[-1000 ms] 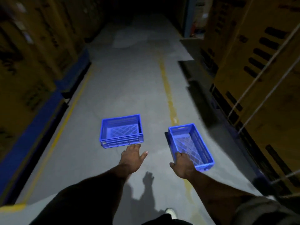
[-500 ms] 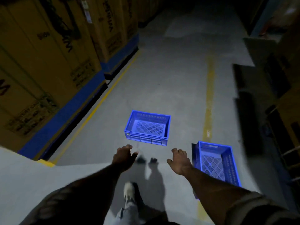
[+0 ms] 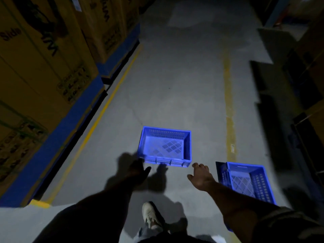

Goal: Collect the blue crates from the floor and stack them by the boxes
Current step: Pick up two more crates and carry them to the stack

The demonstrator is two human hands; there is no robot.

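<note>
A blue plastic crate [image 3: 164, 146] with a lattice bottom sits empty on the grey floor straight ahead. A second blue crate [image 3: 249, 183] lies on the floor to the right, partly hidden behind my right forearm. My left hand [image 3: 138, 170] is dark in shadow, fingers spread, reaching at the near left corner of the first crate; whether it touches is unclear. My right hand [image 3: 200, 176] is open with fingers apart, just short of that crate's near right corner and holding nothing.
Tall cardboard boxes [image 3: 43, 55] on blue pallets [image 3: 57, 142] line the left side behind a yellow floor line [image 3: 98, 120]. Dark racks and boxes [image 3: 301, 95] stand on the right beside another yellow line [image 3: 228, 106]. My shoe [image 3: 149, 214] is below the hands.
I have stepped closer and turned left; the first crate is nearer and centred. Both hands have reached forward to its near corners. The right crate has slid toward the lower right.
</note>
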